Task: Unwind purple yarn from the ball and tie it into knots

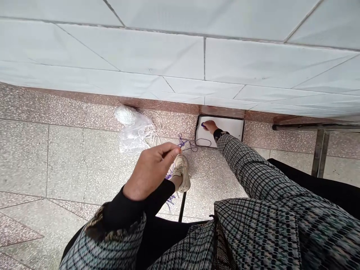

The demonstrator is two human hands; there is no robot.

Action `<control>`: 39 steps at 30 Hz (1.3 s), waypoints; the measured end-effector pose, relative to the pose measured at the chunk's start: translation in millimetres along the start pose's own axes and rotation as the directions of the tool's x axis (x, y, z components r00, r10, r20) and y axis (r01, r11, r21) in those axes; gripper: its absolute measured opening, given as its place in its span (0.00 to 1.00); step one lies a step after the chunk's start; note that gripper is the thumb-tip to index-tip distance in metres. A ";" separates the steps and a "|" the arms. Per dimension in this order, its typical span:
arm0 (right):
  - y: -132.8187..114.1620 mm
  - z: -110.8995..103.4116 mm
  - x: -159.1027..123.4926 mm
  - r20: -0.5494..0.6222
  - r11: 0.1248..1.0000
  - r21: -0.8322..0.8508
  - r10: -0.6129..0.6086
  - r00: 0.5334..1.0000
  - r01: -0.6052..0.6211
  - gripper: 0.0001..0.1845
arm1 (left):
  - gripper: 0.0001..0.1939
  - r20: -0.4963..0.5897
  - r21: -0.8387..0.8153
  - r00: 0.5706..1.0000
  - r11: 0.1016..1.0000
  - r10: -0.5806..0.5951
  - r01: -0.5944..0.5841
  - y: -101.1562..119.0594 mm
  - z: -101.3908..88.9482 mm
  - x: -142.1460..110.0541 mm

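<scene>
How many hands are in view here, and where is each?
2: the left hand is raised, left of the shoe in the picture; the right hand is at the black-rimmed white tray, its fingers around something purple.

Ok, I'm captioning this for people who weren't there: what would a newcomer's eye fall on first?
Probably the left hand, large and pinched, left of centre. Next, the right hand, gripping a purple bundle over the white tray by the wall, with purple yarn looping over the tray's near left corner onto the floor. Farther left, white yarn lies with a clear bag.
</scene>
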State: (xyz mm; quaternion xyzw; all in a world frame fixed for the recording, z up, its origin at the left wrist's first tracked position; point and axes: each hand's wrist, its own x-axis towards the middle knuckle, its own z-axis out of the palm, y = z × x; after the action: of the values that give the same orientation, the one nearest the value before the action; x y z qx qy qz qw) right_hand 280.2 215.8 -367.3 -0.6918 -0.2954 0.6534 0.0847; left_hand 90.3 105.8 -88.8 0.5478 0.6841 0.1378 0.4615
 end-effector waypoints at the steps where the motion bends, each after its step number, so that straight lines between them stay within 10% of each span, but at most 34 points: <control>1: -4.3 -1.7 -8.4 0.045 0.999 0.050 -0.024 0.999 0.022 0.15 | 0.13 -0.032 -0.054 0.999 0.998 -0.013 0.012 0.9 -1.1 3.3; 5: -35.5 -20.1 -65.5 0.221 0.937 0.291 -0.264 0.939 0.195 0.16 | 0.10 -0.169 -0.324 0.984 0.946 -0.054 -0.004 0.6 3.8 18.6; 11: -90.3 -43.8 -177.4 0.537 0.796 0.562 -0.559 0.632 0.225 0.10 | 0.07 -0.244 -0.482 0.965 0.852 0.091 -0.202 12.0 22.0 41.9; 21: -115.6 -76.7 -269.5 0.217 0.727 0.423 -0.660 0.719 0.540 0.10 | 0.15 -0.312 -0.452 0.895 0.779 0.319 -0.435 59.8 45.9 43.8; 27: -108.9 -96.9 -282.6 -0.029 0.605 0.254 -0.775 0.631 0.754 0.08 | 0.11 -0.306 -0.157 0.813 0.816 0.496 -0.557 79.4 54.5 49.5; 32: -103.4 -115.3 -279.6 -0.197 0.585 -0.088 -0.804 0.561 0.807 0.09 | 0.11 0.086 -0.177 0.814 0.813 0.575 -0.555 85.1 63.1 42.3; 36: -94.4 -124.3 -274.5 -0.157 0.501 -0.494 -0.855 0.494 0.710 0.05 | 0.12 0.285 -0.102 0.760 0.807 0.584 -0.581 83.7 60.2 36.6; 39: -84.0 -126.1 -274.2 0.021 0.466 -0.583 -0.810 0.586 0.665 0.07 | 0.14 0.197 0.013 0.757 0.771 0.622 -0.637 81.4 47.9 43.6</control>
State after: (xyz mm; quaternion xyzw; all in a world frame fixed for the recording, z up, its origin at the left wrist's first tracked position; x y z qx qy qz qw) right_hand 383.2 175.4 -74.2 -0.5652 -0.7219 0.3437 0.2031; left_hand 179.6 158.3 -78.9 0.7738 0.4199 0.2072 0.4266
